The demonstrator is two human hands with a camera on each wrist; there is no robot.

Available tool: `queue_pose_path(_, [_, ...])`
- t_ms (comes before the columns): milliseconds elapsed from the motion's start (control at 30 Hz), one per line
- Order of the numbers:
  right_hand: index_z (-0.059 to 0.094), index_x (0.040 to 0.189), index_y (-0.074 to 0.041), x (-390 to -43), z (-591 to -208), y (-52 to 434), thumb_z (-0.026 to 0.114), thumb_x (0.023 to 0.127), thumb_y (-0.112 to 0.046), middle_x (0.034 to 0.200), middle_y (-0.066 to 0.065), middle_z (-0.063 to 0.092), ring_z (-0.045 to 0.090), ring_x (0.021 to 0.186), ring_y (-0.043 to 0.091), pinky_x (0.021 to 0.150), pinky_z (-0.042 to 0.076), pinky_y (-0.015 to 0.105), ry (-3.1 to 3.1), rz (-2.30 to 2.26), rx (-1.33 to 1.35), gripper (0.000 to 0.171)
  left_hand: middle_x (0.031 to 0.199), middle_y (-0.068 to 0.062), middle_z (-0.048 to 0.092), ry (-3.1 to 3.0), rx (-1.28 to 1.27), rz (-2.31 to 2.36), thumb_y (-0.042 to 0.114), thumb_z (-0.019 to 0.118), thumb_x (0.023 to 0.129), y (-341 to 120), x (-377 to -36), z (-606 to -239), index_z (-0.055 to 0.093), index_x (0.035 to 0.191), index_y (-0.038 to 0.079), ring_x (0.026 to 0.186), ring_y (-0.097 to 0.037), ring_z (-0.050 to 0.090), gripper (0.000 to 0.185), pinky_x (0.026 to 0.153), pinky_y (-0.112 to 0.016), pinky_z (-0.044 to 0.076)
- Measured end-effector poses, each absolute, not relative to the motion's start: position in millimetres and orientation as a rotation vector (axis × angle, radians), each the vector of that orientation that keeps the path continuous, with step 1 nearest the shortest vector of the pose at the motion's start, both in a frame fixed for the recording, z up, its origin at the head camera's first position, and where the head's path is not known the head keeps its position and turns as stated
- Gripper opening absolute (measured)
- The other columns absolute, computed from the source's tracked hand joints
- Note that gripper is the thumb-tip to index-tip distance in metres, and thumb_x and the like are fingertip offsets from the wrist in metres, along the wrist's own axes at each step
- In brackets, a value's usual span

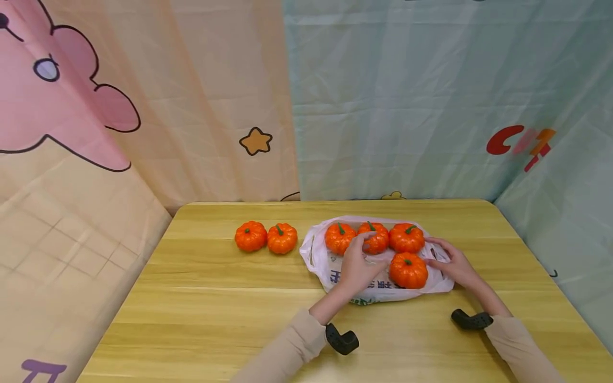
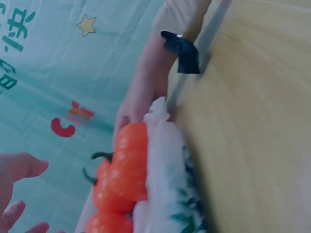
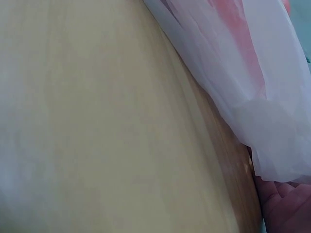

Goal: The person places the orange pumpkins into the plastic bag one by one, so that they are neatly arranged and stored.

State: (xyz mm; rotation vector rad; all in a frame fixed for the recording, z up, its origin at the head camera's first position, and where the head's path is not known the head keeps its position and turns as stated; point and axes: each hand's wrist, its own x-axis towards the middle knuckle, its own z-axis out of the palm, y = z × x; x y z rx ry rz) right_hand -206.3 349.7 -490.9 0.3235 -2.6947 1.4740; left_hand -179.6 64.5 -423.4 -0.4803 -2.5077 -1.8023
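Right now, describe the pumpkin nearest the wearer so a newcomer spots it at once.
On the wooden table, find the white plastic bag. Of its four pumpkins, the target pumpkin is between the left hand and right hand. It alone sits in front; the other three pumpkins form a row behind it.

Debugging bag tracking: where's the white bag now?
Head view: the white bag lies right of centre on the table, just right of two separate pumpkins.

From here, glossy, round, ribbed pumpkins (image 1: 408,272) shine orange under green stems (image 1: 408,261); the white plastic bag (image 1: 440,283) carries blue and green print; the wooden tabletop (image 1: 201,308) shows yellow grain.
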Motion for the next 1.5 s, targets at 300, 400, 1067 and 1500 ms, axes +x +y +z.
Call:
queue_pose_path(300, [0.045, 0.137, 0.000, -201.9, -493.2, 351.2, 0.065, 0.091, -0.016, 0.140, 0.030, 0.038, 0.036, 0.128, 0.006, 0.107, 0.025, 0.065, -2.709, 1.442, 0.306, 0.053, 0.138, -0.008, 0.050, -2.424, -0.406, -1.841, 0.015, 0.072, 0.084, 40.7, -199.8, -401.6, 0.047, 0.136, 0.012, 0.125, -0.030, 0.049, 0.058, 0.102, -0.048, 0.045])
queue_pose_path(400, [0.043, 0.137, 0.002, -203.7, -492.5, 349.6, 0.065, 0.091, -0.015, 0.141, 0.033, 0.036, 0.032, 0.130, 0.037, 0.103, 0.022, 0.070, -2.707, 1.466, 0.308, 0.054, 0.138, -0.010, 0.051, -2.418, -0.384, -1.784, 0.015, 0.073, 0.083, 31.6, -204.5, -398.3, 0.048, 0.136, 0.011, 0.124, -0.032, 0.049, 0.058, 0.101, -0.047, 0.045])
queue_pose_path(1067, [0.045, 0.137, -0.002, -206.0, -493.9, 348.7, 0.066, 0.091, -0.017, 0.142, 0.024, 0.041, 0.037, 0.130, 0.011, 0.109, 0.026, 0.060, -2.714, 1.412, 0.296, 0.053, 0.135, -0.016, 0.053, -2.377, -0.254, -1.601, 0.011, 0.075, 0.080, -37.7, -225.8, -400.6, 0.050, 0.133, 0.006, 0.116, -0.036, 0.051, 0.059, 0.094, -0.048, 0.048])
queue_pose_path(1500, [0.045, 0.137, -0.002, -205.3, -493.8, 348.2, 0.066, 0.090, -0.018, 0.140, 0.021, 0.043, 0.029, 0.112, -0.020, 0.104, 0.024, 0.067, -2.709, 1.426, 0.298, 0.053, 0.135, -0.013, 0.053, -2.360, -0.115, -1.521, 0.011, 0.077, 0.078, -88.6, -234.4, -404.2, 0.052, 0.133, 0.010, 0.117, -0.034, 0.050, 0.060, 0.095, -0.051, 0.045])
